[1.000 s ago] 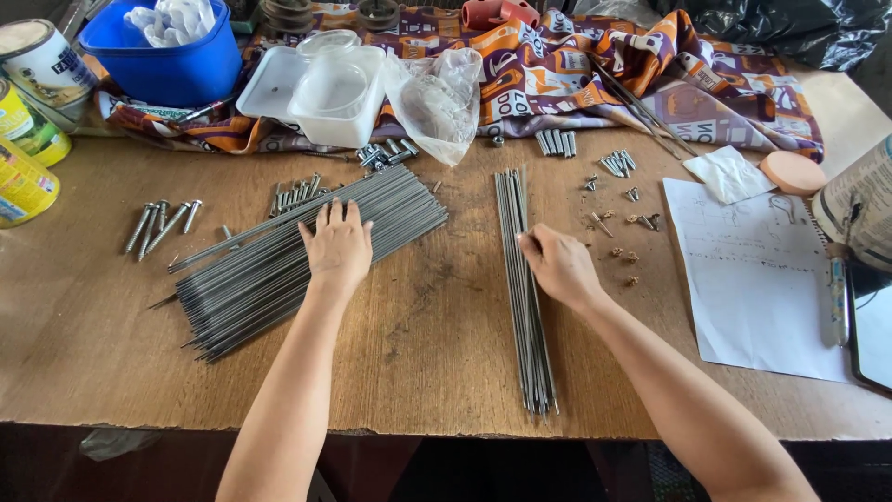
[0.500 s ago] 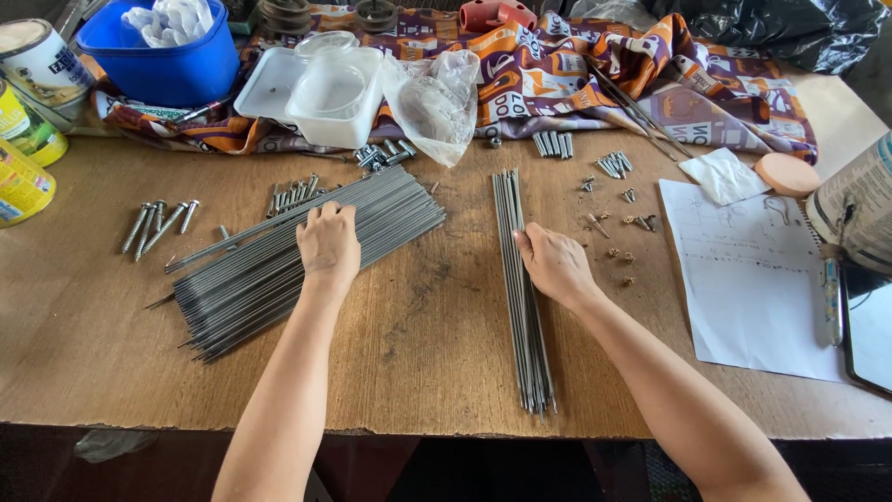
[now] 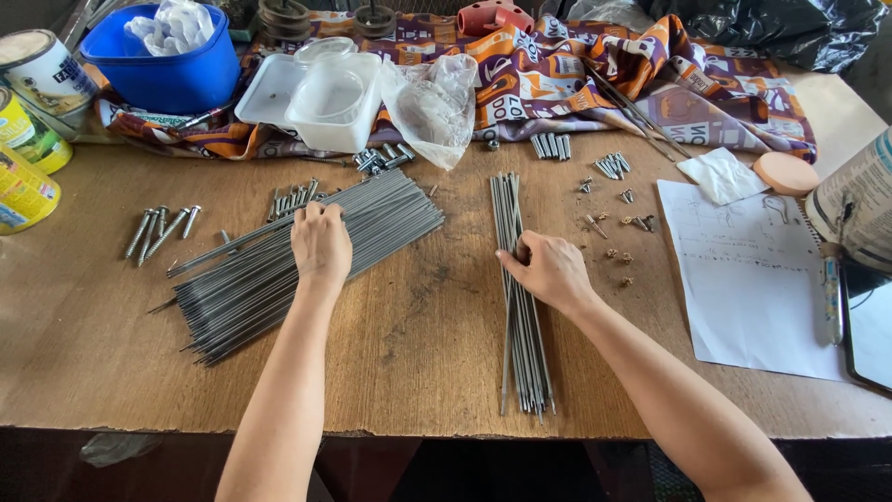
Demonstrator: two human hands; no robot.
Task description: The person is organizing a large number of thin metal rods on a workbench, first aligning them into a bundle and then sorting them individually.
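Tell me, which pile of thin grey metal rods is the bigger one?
The fanned-out pile of thin grey metal rods under the left hand is far bigger. The narrow bundle of grey metal rods under the right hand holds only a few.

Two rod piles [image 3: 279, 270] [image 3: 520, 316] – three tins [image 3: 28, 121] – one blue tub [image 3: 172, 70] – one paper sheet [image 3: 743, 279].

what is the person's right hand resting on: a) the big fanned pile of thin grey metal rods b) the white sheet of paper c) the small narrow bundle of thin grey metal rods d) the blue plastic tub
c: the right hand lies on the small narrow bundle of thin grey metal rods running straight up the wooden table, while the left hand presses on the big fanned pile of rods.
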